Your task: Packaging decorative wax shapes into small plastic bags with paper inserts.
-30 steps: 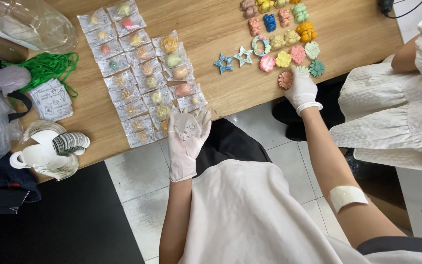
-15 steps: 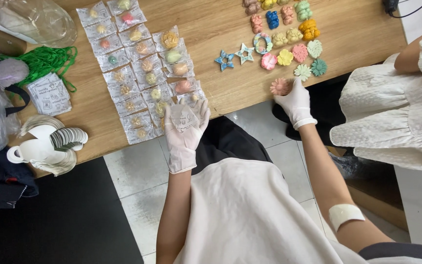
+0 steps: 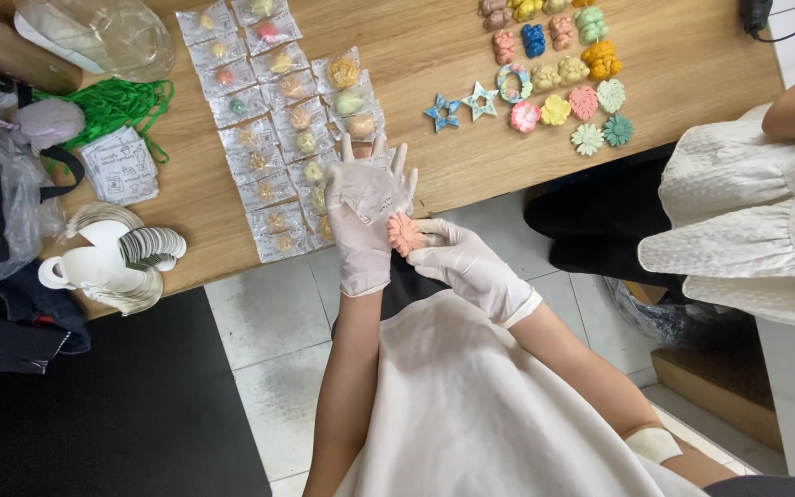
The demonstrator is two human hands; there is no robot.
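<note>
Both hands in thin white latex-type gloves, held over the floor just off the near edge of the wooden bench [image 3: 434,83]. Left hand [image 3: 367,216] flat, fingers spread and straight, a small clear plastic bag [image 3: 367,189] lying on the palm; not gripped. Right hand [image 3: 465,264] curled, thumb and fingertips pinching an orange flower piece [image 3: 406,234], matte, ridged petals, pressed at the heel of the left palm just below the bag.

On the bench left of the hands: rows of clear crinkly packets [image 3: 273,120], each with one small coloured piece inside, roughly twenty, exact count unclear where the hands cover them. Right of the hands: two star-shaped pieces [image 3: 462,106], blue-toned with open centres, then a cluster of loose moulded pieces [image 3: 568,69], about fifteen, matte, in pink, yellow, green, blue, orange and tan; flower, leaf and lumpy shapes.

Far left of the packets: green cord bundle [image 3: 117,106], printed paper card [image 3: 121,166], fanned stack of white card tags [image 3: 126,248], clear plastic bags [image 3: 94,32].

Another person in white textured clothing [image 3: 747,212] sits at the bench's right end.
</note>
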